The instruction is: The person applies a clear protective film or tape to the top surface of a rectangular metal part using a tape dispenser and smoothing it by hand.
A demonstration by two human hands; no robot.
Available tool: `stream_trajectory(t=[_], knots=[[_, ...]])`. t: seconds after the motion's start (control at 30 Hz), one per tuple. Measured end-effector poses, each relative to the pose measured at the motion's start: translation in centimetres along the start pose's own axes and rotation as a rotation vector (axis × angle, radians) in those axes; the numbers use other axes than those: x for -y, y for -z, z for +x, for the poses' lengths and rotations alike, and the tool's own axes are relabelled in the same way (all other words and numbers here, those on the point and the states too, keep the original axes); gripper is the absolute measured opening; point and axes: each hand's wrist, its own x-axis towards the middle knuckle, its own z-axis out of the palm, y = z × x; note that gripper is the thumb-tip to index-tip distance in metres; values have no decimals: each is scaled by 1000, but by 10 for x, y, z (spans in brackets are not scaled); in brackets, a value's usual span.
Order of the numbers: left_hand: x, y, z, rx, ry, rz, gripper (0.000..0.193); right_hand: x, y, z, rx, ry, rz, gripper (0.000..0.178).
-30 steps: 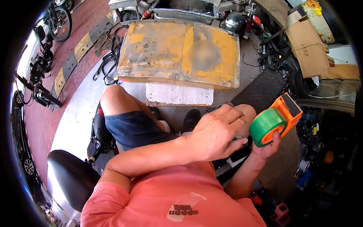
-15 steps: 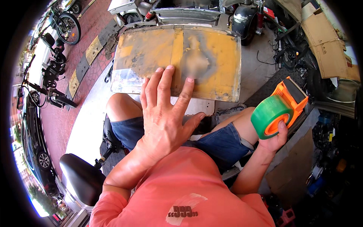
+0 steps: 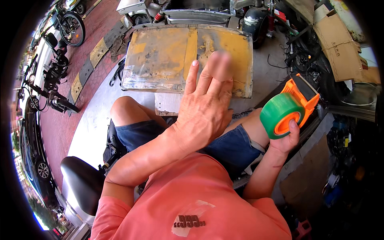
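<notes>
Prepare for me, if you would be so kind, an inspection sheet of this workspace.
Surface: white board, showing below the near edge of the yellow-brown box, mostly hidden.
Job's things: the box, scuffed and stained; an orange tape dispenser with a green tape roll.
Clutter: flattened cardboard at upper right; dark items at lower right, too dim to identify.
Left hand: fingers extended over the box; firm contact cannot be told.
Right hand: holding the dispenser.
Cables: dark cable-like tangle right of the box.
Surroundings: red paving, parked two-wheelers and a dark car, all at left.
</notes>
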Motion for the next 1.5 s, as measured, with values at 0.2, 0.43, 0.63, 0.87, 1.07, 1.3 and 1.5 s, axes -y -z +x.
stream_trajectory(t=[0.2, 0.43, 0.63, 0.87, 1.07, 1.3, 1.5], knots=[[-5, -12, 11, -59, -103, -120, 72, 4, -1, -19, -10, 58, 3, 66], [-7, -22, 6, -117, -153, -276, 70, 21, -4, -34, -17, 81, -17, 63], [-50, -32, -31, -7, -140, -1147, 59, 35, -27, -52, -16, 118, -153, 64], [-65, -51, -36, 460, 201, -2048, 46, 42, -26, -73, 105, -17, -200, 64], [-82, -75, -43, 462, 339, -2064, 37, 49, -21, -93, -145, -15, -459, 51], [-91, -91, -44, 560, 450, -1990, 41, 53, -2, -117, -267, -62, -757, 29], [-94, -95, -42, 698, 445, -1923, 38, 52, 6, -127, -278, -13, -758, 26]])
